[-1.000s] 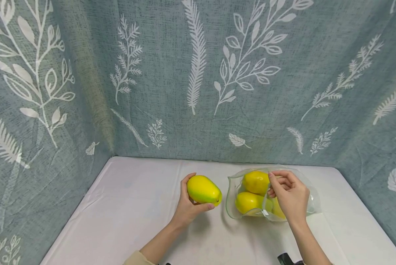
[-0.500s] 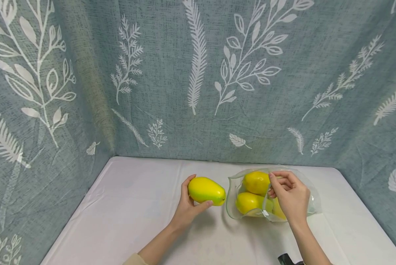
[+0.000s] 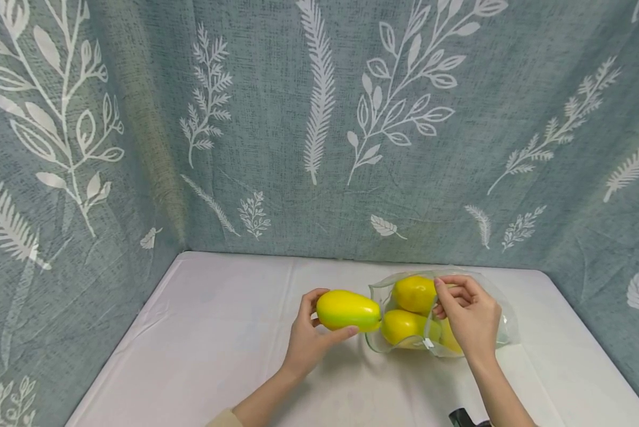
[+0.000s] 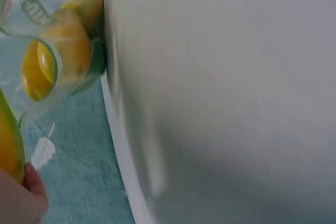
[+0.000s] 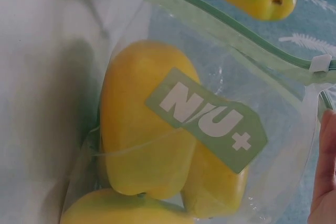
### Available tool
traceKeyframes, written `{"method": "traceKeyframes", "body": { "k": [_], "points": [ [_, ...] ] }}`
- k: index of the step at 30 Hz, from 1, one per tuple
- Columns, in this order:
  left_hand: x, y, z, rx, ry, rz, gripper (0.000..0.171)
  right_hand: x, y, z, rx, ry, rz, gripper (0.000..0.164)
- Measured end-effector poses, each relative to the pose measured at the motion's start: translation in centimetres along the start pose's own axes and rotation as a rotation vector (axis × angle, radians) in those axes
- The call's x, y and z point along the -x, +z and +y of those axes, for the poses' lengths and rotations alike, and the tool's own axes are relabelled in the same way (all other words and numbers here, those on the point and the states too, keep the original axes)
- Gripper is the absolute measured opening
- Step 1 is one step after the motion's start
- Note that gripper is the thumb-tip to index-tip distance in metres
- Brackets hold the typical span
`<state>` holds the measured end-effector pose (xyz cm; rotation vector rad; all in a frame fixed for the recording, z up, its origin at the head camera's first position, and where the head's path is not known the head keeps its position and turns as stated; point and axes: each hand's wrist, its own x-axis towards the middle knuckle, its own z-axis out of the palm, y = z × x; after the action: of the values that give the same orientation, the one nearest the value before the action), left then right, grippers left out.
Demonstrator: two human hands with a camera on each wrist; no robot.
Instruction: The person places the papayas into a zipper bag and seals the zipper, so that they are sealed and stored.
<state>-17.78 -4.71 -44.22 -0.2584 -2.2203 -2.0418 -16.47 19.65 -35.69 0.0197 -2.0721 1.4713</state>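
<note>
A yellow papaya with green streaks (image 3: 346, 309) is held in my left hand (image 3: 308, 341), thumb along its near side and fingers round the back. Its tip points right, at the mouth of a clear zip bag (image 5: 286, 119). Whether tip and bag touch, I cannot tell. My right hand (image 3: 471, 317) pinches the bag's upper edge and keeps the mouth apart. Inside the bag lie several papayas (image 3: 414, 295), partly hidden by that hand. The bag has a green zip strip, a white slider (image 5: 319, 63) and a green label (image 5: 210, 119).
Under everything is a white-covered table (image 3: 212, 332). Blue-green cloth with white leaf prints (image 3: 271, 118) hangs at the back and both sides. A black object (image 3: 460, 417) shows at the bottom edge, near the right forearm.
My left hand has moved right, bringing the papaya up to the bag mouth and turning its tip from lower right to nearly level. The right hand and the bag have stayed in place.
</note>
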Motion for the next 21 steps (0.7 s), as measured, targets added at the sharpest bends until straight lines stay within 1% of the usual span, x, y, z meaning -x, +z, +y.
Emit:
{"method": "traceKeyframes", "body": {
  "k": [5,8,11,13,15,18,20,21],
  "points": [
    [0.2,1.7,0.5,-0.063,0.044,0.039,0.079,0.0,0.0,-0.1,0.004,-0.002,0.001,0.007],
    [0.3,2.8,0.8,-0.106,0.052,0.062,0.081,0.1,0.1,-0.3,0.015,-0.009,0.003,0.007],
    [0.4,4.0,1.0,-0.119,0.051,0.067,0.081,0.1,0.1,-0.5,0.023,-0.012,0.004,0.007],
    [0.4,4.8,1.1,-0.116,0.071,0.055,0.075,0.1,0.1,-0.5,0.020,-0.006,0.004,0.008],
    [0.5,5.5,1.1,-0.081,0.126,0.011,0.064,0.0,0.1,-0.4,0.013,-0.003,0.004,0.008],
    [0.5,6.2,1.3,-0.004,0.216,-0.117,0.042,-0.1,0.0,-0.1,-0.004,-0.006,0.007,0.008],
    [0.6,6.3,1.5,0.056,0.242,-0.207,0.031,-0.3,0.0,0.4,-0.009,-0.010,0.011,0.008],
    [0.7,6.3,1.8,0.071,0.248,-0.237,0.028,-0.4,0.0,0.6,-0.009,-0.010,0.012,0.008]
  ]
}}
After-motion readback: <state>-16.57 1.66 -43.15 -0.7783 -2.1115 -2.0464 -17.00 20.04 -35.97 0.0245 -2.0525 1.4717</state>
